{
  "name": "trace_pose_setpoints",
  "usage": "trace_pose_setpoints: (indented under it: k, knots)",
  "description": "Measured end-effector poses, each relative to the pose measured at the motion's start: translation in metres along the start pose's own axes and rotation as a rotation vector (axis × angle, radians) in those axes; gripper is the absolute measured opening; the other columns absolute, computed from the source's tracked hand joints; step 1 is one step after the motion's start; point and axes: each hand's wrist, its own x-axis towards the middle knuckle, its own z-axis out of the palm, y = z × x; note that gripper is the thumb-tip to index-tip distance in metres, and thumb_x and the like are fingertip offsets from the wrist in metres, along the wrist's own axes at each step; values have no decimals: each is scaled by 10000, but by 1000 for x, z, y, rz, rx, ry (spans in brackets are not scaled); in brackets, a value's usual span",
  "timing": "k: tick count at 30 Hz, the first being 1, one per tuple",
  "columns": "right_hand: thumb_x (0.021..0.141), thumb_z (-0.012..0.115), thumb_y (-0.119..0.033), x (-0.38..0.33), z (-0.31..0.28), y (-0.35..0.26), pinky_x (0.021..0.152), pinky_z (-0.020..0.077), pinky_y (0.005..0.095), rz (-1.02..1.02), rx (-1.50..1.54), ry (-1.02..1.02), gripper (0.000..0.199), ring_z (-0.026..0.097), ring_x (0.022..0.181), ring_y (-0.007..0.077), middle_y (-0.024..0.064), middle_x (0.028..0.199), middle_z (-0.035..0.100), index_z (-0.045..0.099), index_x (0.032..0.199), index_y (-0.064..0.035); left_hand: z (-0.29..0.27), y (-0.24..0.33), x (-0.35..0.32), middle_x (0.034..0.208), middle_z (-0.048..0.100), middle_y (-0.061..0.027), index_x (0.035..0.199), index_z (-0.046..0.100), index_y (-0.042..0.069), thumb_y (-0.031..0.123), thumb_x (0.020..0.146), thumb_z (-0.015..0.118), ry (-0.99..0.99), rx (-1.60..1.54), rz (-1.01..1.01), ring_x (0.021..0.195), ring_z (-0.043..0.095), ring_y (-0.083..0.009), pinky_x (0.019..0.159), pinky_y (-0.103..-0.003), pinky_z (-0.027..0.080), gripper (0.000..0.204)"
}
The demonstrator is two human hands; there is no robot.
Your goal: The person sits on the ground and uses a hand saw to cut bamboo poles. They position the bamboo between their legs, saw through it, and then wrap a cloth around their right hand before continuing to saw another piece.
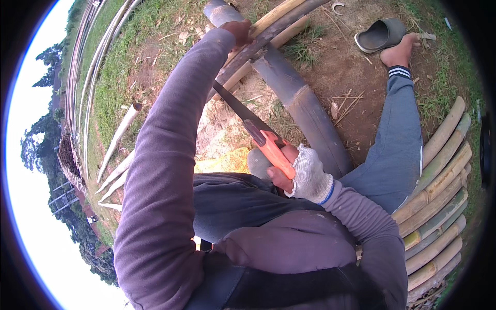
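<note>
My right hand (pixel 312 173), in a white knitted glove with bare fingertips, is closed round the orange handle of a handsaw (pixel 274 152). Its dark blade runs up and left toward several thin bamboo poles (pixel 268 35), its tip end partly covered by my left sleeve. My bare left hand (pixel 238 32) is closed on these poles at the top; its fingers are partly hidden. Beneath the poles, a thick grey bamboo stem (pixel 305 103) lies crosswise. Whether the blade touches a pole, I cannot tell.
Cut bamboo lengths (pixel 439 191) lie side by side at the right. My bare foot (pixel 398 51) rests on soil by a dark clog (pixel 381 35). Yellow netting (pixel 225 161) lies by my leg. Pale bamboo pieces (pixel 119 137) and long poles (pixel 93 67) lie on the left.
</note>
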Motion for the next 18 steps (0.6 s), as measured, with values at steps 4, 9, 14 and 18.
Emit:
trace_pose_setpoints:
  k: [4, 9, 14, 18]
  knots:
    - [993, 700, -376, 18, 25, 1, 974, 588, 499, 33, 18, 99, 462, 743, 923, 413, 206, 1043, 745, 684, 1276, -12, 11, -11, 16, 743, 730, -172, 1248, 473, 23, 476, 1040, 673, 9, 27, 35, 636, 764, -302, 636, -443, 620, 537]
    - [995, 697, -380, 16, 22, 3, 1036, 557, 511, 39, -48, 49, 507, 746, 984, 417, 203, 1119, 761, 665, 1346, -16, 17, -13, 17, 757, 735, -185, 1241, 468, -4, 510, 1046, 650, 81, 93, 71, 644, 766, -319, 703, -444, 622, 579]
    - [981, 724, -321, 12, 21, 2, 1026, 566, 491, 23, -50, 100, 431, 747, 961, 412, 204, 1094, 756, 686, 1274, -8, 21, -18, 20, 804, 748, -205, 1266, 471, -2, 517, 1056, 625, 111, 148, 117, 657, 768, -325, 749, -450, 623, 581]
    - [960, 747, -277, 15, 21, 7, 909, 604, 473, -72, -127, 193, 369, 738, 851, 411, 211, 967, 740, 691, 1186, 9, 16, -10, 13, 945, 752, -240, 1312, 492, 1, 491, 1057, 630, 102, 140, 97, 838, 750, -374, 850, -478, 598, 570]
